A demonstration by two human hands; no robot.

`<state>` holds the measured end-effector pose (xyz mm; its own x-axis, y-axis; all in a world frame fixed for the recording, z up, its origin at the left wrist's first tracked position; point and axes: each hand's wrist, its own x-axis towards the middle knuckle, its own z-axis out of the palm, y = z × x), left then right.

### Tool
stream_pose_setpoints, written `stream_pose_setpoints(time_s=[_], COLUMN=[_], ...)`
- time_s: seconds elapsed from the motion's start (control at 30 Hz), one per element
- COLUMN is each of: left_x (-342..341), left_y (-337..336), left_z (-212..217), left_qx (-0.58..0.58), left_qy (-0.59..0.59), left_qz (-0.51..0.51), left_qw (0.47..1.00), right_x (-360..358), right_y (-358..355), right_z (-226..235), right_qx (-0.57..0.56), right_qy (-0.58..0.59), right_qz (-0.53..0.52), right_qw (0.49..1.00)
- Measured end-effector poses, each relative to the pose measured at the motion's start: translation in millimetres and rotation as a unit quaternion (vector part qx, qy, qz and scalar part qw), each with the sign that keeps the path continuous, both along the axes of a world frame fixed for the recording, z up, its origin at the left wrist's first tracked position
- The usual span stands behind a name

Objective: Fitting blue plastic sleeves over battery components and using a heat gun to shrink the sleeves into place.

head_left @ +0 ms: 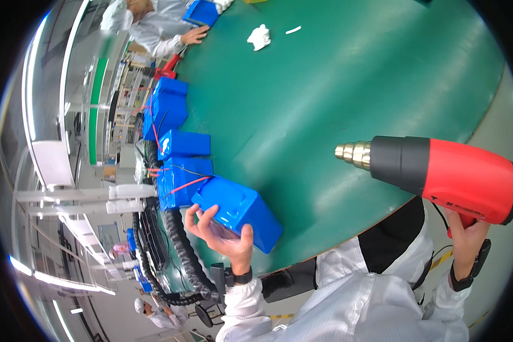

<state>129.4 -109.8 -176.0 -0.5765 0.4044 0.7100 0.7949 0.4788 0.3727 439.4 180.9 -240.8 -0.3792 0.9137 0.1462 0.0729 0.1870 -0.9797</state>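
My left hand (228,239) grips the near end of a blue shrink-wrapped battery pack (233,202), thumb on one side and fingers on the other. Red and black wires come from the pack's far end. The pack sits tilted at the left edge of the green table. My right hand (467,231) is wrapped round the handle of a red and black heat gun (467,174). Its stepped metal nozzle points left across the table, apart from the pack. Part of the handle is hidden by my fingers.
More blue battery packs (183,142) with wires line the table's left edge, beside a black corrugated hose (185,251). Beyond them lies another red heat gun (168,68). A co-worker's hand (195,35) rests at the far left. Crumpled white material (259,37) lies on the green table (325,85).
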Motion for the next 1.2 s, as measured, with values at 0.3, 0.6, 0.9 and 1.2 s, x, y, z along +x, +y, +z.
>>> stream_pose_setpoints(time_s=[0.3, 0.6, 0.9, 1.2], left_x=[25, -6, -25, 48], left_y=[-46, -88, -147, -74], left_z=[-36, -24, -5, 33], left_qx=[0.130, 0.008, -0.165, 0.063], left_qy=[0.025, 0.067, 0.074, -0.071], left_qz=[0.011, -0.088, -0.138, 0.028], left_qw=[0.991, 0.994, 0.974, 0.995], right_x=[14, 17, -12, -14], right_y=[14, 4, -2, -16], right_z=[-6, -11, 16, -7], right_qx=[0.014, -0.119, 0.171, 0.173], right_qy=[-0.055, -0.053, -0.165, -0.178], right_qz=[0.049, 0.157, 0.343, 0.364], right_qw=[0.997, 0.979, 0.909, 0.898])
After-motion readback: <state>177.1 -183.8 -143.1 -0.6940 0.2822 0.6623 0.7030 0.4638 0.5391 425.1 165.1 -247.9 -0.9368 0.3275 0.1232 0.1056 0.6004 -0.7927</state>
